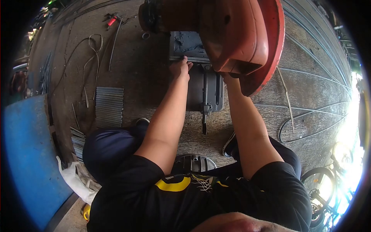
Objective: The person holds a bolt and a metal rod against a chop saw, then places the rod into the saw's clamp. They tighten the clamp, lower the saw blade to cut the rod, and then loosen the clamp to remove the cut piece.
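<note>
A red cut-off saw (pixel 239 34) with a curved guard fills the upper middle of the view, its head raised over a dark metal base (pixel 195 94). Thin metal rods (pixel 199 60) lie crosswise on the base, beneath the saw head. My left hand (pixel 180 69) grips them near their left end, its fingertips bent over them. My right hand (pixel 231 79) reaches under the guard on the right; its fingers are hidden there. Between my forearms, a threaded clamp screw (pixel 206 89) with a handle runs toward me along the base.
Short cut rods (pixel 109 106) lie in a row on the floor at left. Farther off are a strap (pixel 92 54) and a red-handled tool (pixel 112 21). Long rods (pixel 317 50) stretch along the right. A blue panel (pixel 33 158) stands at lower left, a bicycle (pixel 320 189) at lower right.
</note>
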{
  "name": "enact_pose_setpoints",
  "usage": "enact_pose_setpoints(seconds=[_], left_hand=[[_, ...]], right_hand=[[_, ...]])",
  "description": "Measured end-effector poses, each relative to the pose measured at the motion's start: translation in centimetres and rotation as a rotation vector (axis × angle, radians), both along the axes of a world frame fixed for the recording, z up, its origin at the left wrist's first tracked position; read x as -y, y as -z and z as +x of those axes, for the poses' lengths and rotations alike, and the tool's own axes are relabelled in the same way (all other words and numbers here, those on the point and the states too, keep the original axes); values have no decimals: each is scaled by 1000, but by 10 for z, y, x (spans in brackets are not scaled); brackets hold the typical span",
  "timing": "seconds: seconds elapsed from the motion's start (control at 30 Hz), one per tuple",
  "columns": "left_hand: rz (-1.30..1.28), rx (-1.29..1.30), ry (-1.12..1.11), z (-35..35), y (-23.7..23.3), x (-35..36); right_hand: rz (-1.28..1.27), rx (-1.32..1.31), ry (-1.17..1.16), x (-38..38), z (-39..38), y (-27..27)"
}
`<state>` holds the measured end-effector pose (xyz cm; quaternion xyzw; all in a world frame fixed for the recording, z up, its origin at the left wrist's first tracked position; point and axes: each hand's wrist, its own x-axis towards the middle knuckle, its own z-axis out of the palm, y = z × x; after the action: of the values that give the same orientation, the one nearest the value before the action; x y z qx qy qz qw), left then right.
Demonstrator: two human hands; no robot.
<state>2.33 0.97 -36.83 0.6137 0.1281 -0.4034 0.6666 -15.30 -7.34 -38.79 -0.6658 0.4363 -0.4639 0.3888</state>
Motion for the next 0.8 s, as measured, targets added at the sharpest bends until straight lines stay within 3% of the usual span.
enact_pose_setpoints(seconds=[0.17,0.27,0.37,0.6,0.67,0.8], left_hand=[[33,27,5,0,3,1],[0,82,6,-5,-35,-5],[94,150,178,3,-28,-12],[206,199,209,21,-8,-33],[624,834,229,32,13,-41],[595,1067,256,40,20,-55]], right_hand=[[123,39,-8,-1,-10,3],[179,59,-12,-1,-16,4],[216,72,-11,2,-22,5],[262,80,19,9,-28,9],[264,77,25,11,-27,12],[263,75,40,13,-24,12]])
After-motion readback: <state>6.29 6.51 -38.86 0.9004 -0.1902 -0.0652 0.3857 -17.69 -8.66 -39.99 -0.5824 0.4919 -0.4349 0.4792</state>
